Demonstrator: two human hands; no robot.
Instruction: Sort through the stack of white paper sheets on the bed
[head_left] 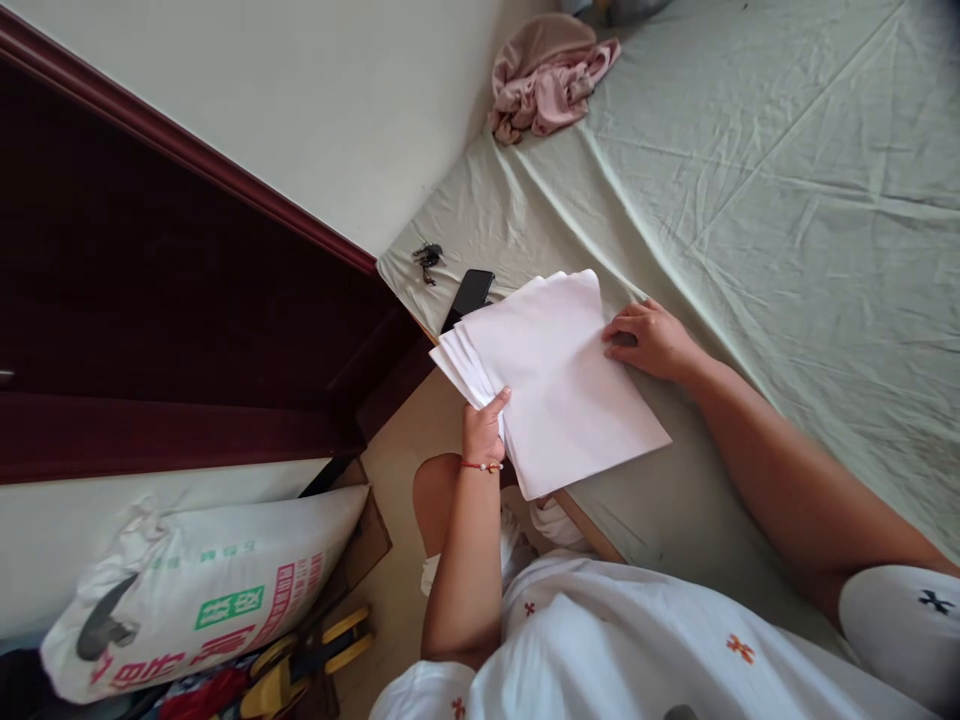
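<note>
A fanned stack of white paper sheets (562, 370) is tilted above the edge of the cloth-covered bed. My left hand (486, 425), with a red string bracelet at its wrist, grips the stack at its lower left edge, thumb on top and the other fingers hidden underneath. Several sheet edges fan out to the left above that thumb. Beside the stack's right edge is my right hand (651, 338), its fingers loosely bent and apart, with no sheet pinched in them. Its fingertips are close to the paper; whether they touch it I cannot tell.
On the pale green bed sheet (750, 200) lie a black phone (474, 291), keys (428, 258) and a crumpled pink cloth (547, 85). A dark red wooden door (165, 260) is at left. Below it, a full white printed sack (217, 580) stands near yellow-and-black items (345, 640).
</note>
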